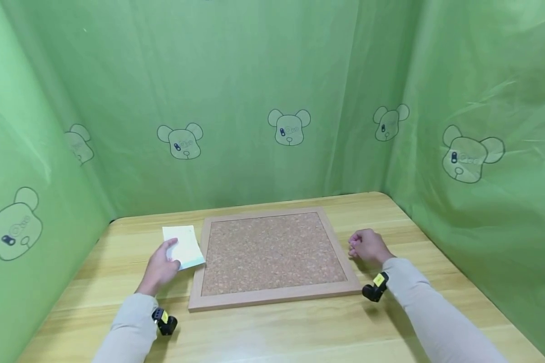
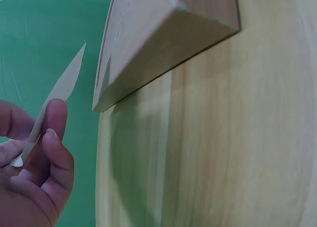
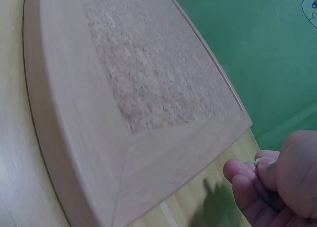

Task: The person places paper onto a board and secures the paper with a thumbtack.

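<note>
My left hand [image 1: 162, 267] pinches a small white sheet of paper [image 1: 188, 244] between thumb and fingers, just left of the board. In the left wrist view the paper [image 2: 69, 78] appears nearly edge-on and slightly bent. A cork board [image 1: 272, 254] in a light wooden frame lies flat on the table. Beyond its right edge is my right hand [image 1: 367, 246], fingers curled and thumb pressed to the fingertips. In the right wrist view a tiny pale object [image 3: 257, 161] shows at the pinch of those fingers; its kind is mostly hidden.
The light wooden table [image 1: 254, 333] extends in front of the board and to both sides. Green curtains [image 1: 236, 101] with bear-head prints enclose the back and sides. Each wrist carries a small black camera, such as the right one [image 1: 375, 287].
</note>
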{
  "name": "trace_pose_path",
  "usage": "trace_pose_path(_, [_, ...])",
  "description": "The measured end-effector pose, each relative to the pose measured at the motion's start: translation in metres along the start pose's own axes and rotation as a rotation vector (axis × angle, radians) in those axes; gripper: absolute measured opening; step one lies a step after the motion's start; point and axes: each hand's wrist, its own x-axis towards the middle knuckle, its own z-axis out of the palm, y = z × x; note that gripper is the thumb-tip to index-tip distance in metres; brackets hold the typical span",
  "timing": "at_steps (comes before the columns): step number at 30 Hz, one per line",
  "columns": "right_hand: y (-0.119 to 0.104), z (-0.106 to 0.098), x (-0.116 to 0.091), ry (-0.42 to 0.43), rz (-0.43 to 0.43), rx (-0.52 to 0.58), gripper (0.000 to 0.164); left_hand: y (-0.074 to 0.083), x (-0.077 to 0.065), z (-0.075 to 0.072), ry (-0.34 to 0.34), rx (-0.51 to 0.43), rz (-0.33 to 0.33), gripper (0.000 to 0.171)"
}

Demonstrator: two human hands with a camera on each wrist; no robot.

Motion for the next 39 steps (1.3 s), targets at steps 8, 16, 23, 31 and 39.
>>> trace_pose_path(8, [-0.006,0.002,0.001,-0.007,0.003,-0.035,0.017,0.005,-0.003,0.004,-0.065,-0.042,0.032,0.075])
trace_pose_path(16, [-0.012,0.006,0.001,0.005,-0.029,-0.089,0.017,0.009,-0.001,0.010,-0.078,-0.040,0.034,0.075])
trace_pose_path(23, [-0.015,0.010,0.003,0.010,-0.047,-0.123,0.013,0.010,0.001,0.014,-0.090,-0.046,0.023,0.076])
trace_pose_path(31, [-0.019,0.013,0.004,0.005,-0.060,-0.148,0.012,0.014,0.004,0.020,-0.097,-0.045,0.051,0.078])
trace_pose_path(39, [-0.026,0.021,0.004,0.007,-0.080,-0.157,0.011,0.021,0.004,0.023,-0.090,-0.042,0.049,0.077])
